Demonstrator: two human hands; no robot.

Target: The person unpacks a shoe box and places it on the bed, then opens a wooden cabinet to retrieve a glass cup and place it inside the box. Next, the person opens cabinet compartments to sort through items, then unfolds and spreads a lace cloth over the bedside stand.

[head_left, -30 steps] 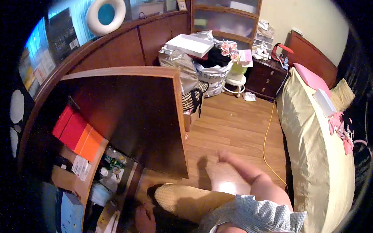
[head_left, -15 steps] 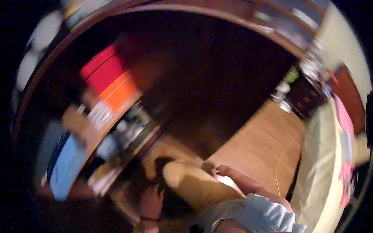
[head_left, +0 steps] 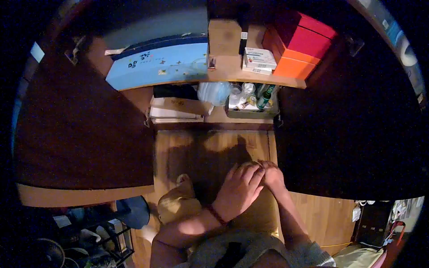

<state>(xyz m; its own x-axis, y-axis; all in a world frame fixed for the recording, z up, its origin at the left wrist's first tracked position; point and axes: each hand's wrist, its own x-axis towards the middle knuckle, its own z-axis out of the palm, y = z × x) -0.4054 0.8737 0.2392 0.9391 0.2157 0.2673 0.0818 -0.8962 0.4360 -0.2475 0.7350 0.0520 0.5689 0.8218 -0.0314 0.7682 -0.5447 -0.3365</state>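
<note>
My left hand, with a dark red band at the wrist, reaches across above my knee. Its fingers curve together and meet the fingers of my right hand. The right hand is curled, its fingertips partly covered by the left. Whatever may lie between them is hidden. Both hands are nearest to my bent leg in tan trousers. In front stands an open cabinet, its lower shelf bearing a pale flat carton, a light blue plastic bag and a tray with a green bottle.
The upper shelf bears a blue box, a brown cardboard box, small white boxes, a red box and an orange box. Dark doors flank me, left and right. A black rack stands lower left.
My view has swung round to face the cabinet squarely and is now sharp. My hands, apart before, have come together above my knee.
</note>
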